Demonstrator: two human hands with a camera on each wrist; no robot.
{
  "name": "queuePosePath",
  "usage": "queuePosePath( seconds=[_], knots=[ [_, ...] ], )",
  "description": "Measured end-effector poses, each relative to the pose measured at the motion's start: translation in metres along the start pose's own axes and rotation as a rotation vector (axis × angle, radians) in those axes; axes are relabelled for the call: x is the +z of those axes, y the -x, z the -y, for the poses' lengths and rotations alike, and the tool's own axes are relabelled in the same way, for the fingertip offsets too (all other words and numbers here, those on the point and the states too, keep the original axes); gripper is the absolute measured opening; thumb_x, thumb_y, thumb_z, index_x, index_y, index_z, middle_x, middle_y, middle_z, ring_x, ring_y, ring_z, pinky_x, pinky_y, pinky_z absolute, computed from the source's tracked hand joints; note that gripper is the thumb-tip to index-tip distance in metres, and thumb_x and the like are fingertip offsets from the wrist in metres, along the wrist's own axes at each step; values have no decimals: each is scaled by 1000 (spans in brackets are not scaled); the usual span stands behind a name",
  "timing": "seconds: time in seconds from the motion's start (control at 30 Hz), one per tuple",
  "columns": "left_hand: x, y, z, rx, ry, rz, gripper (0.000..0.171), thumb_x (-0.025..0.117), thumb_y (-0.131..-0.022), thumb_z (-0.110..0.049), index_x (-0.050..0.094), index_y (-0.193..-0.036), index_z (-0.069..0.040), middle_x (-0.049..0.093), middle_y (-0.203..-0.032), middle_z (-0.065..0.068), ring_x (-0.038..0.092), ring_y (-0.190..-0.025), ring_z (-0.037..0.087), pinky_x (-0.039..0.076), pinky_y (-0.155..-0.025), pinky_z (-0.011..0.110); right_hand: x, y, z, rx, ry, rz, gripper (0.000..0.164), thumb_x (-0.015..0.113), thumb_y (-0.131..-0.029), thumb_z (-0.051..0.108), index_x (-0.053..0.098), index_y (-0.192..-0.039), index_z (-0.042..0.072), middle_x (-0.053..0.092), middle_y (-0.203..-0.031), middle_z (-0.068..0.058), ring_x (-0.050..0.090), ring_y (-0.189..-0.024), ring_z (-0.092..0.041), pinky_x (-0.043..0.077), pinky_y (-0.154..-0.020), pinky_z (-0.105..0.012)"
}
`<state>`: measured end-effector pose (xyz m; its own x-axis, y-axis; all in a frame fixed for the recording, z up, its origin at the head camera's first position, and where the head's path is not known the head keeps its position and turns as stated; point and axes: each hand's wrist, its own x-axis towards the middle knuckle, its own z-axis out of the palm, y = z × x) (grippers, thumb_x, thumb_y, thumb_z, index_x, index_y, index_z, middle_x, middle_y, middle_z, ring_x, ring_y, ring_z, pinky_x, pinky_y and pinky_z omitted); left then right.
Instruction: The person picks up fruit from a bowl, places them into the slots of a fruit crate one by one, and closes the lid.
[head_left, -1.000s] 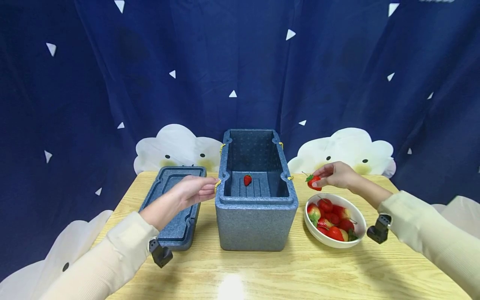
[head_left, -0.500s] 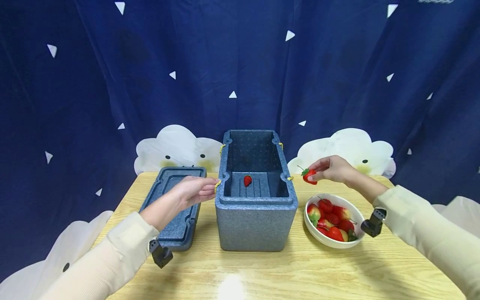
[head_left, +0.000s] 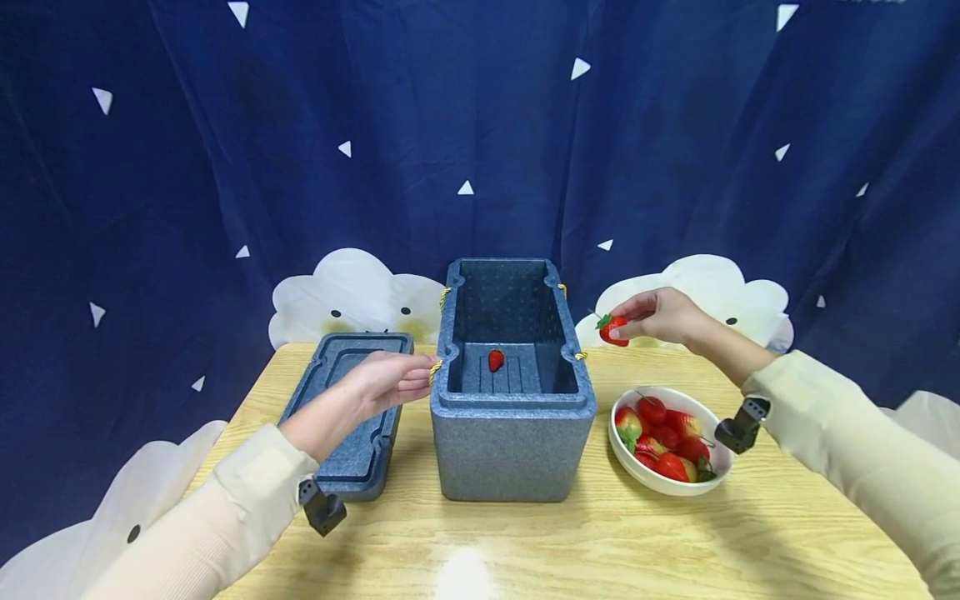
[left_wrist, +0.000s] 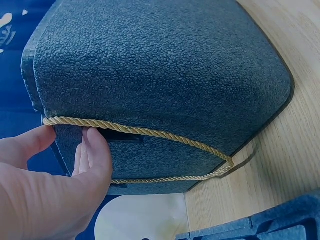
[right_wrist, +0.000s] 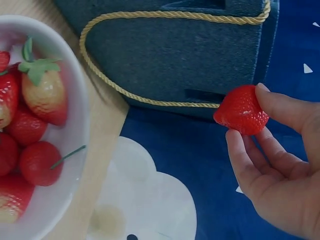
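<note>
The right hand (head_left: 663,317) holds a strawberry (head_left: 614,332) in a fingertip pinch that, if slackened here, could drop it outside the box (head_left: 513,457) the left hand (head_left: 386,382) touches, fingers uncurled.

The right hand (head_left: 663,317) pinches a shiny red strawberry (head_left: 613,330) with green leaves, up in the air. The left hand (head_left: 386,379) touches a big blue-gray box (head_left: 512,454). The box stands open, another red strawberry (head_left: 496,360) lying inside.
</note>
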<state>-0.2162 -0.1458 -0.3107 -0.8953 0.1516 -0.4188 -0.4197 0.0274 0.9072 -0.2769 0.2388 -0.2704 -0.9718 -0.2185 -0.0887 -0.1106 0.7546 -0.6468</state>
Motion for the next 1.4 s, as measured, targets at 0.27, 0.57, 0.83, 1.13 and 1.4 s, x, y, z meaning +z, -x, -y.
queuePosePath(
  seconds=[0.27, 0.57, 0.83, 1.13, 1.4],
  knots=[
    [1, 2, -1, 1, 1, 13, 47, 57, -95, -11, 44, -135, 8, 69, -102, 6, 67, -83, 7, 44, -111, 40, -5, -2, 13, 0, -11, -12, 41, 76, -83, 19, 65, -117, 0, 71, -108, -14, 62, -90, -17, 49, -80, -20],
    [0, 2, 1, -1, -7, 22, 47, 58, -95, -12, 44, -135, 8, 69, -99, 4, 67, -84, 6, 44, -111, 39, -9, -2, 24, -13, 1, -11, 43, 74, -84, 24, 64, -119, 1, 70, -112, -17, 60, -98, -24, 46, -84, -29],
    [1, 0, 1, -14, -11, 15, 48, 59, -95, -13, 44, -136, 8, 68, -108, 8, 67, -86, 6, 48, -108, 36, -10, -4, 29, 1, -14, -23, 42, 75, -84, 25, 65, -117, 2, 70, -112, -17, 59, -100, -27, 46, -86, -34],
    [1, 0, 2, -10, -6, 26, 47, 57, -95, -11, 44, -135, 8, 69, -94, 2, 67, -82, 6, 44, -111, 39, -10, -3, 41, -1, -24, -38, 39, 74, -85, 22, 65, -118, 3, 68, -115, -19, 59, -101, -29, 52, -88, -36],
    [0, 0, -2, -10, 5, 14, 48, 58, -94, -11, 43, -136, 8, 68, -90, 1, 67, -81, 6, 47, -109, 38, -12, -7, 55, -10, -28, -34, 39, 74, -85, 21, 64, -119, 4, 67, -118, -20, 59, -106, -30, 51, -99, -46]
  ],
)
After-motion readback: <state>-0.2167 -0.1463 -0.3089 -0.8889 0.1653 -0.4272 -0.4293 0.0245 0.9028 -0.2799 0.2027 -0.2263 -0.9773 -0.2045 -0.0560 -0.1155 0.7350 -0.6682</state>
